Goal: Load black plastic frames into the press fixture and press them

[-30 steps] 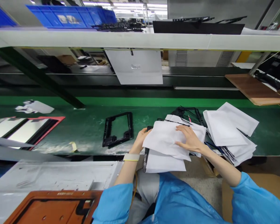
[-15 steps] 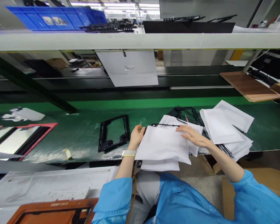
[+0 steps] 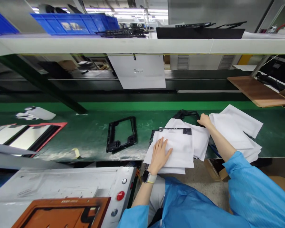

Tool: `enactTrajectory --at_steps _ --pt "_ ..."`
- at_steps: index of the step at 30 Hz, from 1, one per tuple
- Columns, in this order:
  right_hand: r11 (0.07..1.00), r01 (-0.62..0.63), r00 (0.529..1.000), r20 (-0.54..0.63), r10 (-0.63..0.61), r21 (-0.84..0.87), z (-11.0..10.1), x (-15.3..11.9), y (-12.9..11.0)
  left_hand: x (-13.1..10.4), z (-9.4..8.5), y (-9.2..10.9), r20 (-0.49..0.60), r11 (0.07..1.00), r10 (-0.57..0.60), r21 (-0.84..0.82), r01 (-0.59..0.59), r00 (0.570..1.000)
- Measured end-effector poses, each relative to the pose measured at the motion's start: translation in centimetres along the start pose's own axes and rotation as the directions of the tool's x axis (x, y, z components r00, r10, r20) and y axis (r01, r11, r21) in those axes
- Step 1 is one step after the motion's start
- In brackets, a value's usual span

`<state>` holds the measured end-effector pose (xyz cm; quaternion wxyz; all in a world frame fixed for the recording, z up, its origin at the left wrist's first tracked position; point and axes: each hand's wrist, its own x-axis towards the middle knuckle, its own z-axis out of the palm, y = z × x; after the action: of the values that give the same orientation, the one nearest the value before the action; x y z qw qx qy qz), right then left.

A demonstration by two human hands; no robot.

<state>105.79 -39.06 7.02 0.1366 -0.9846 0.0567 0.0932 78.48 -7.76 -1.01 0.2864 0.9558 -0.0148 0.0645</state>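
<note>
Your left hand point(image 3: 158, 154) is open, palm down, fingers spread on the top white sheet point(image 3: 180, 147); it grips nothing. The flat contact likely steadies the loose sheet against sliding. Directly beyond the left fingertips, the dark edge of a slim black frame point(image 3: 187, 131) shows along the sheet's far side. Sheet and frame lie layered, probably so that hard surfaces do not rub.

Just right of that sheet, other white sheets point(image 3: 201, 139) fan out at uneven angles. Farther forward and right, your right hand point(image 3: 205, 121) is partly closed, fingers curled beside the black parts point(image 3: 184, 114); whether it has hold of one cannot be told. Its separate position leaves the steadying to your left.

Close to the right of your right hand, a sheet pile point(image 3: 230, 129) lies loosely overlapped. Forward and left of your left hand, a lone frame point(image 3: 114, 146) lies flat on the green bench point(image 3: 90, 133), apart from the sheets.
</note>
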Motion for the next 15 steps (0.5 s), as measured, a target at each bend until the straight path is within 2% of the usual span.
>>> enactTrajectory --at_steps 3,7,12,15 --pt "1.000 -0.007 1.000 0.027 0.006 0.013 -0.6 1.2 0.6 0.3 0.4 -0.9 -0.016 0.999 0.030 0.035 -0.029 0.999" --pt "0.999 0.006 0.998 0.060 -0.009 0.045 -1.3 2.2 0.0 1.0 0.5 -1.2 -0.031 0.996 0.052 0.071 -0.050 0.998" --pt "0.999 0.024 0.995 0.092 -0.028 0.043 -1.2 2.0 -1.0 1.6 1.1 -1.2 -0.047 0.994 0.061 0.098 -0.056 0.997" --pt "0.995 0.076 0.993 0.084 -0.082 0.063 -2.0 1.7 -1.2 1.8 1.1 -1.3 -0.046 0.993 0.064 0.107 -0.059 0.997"
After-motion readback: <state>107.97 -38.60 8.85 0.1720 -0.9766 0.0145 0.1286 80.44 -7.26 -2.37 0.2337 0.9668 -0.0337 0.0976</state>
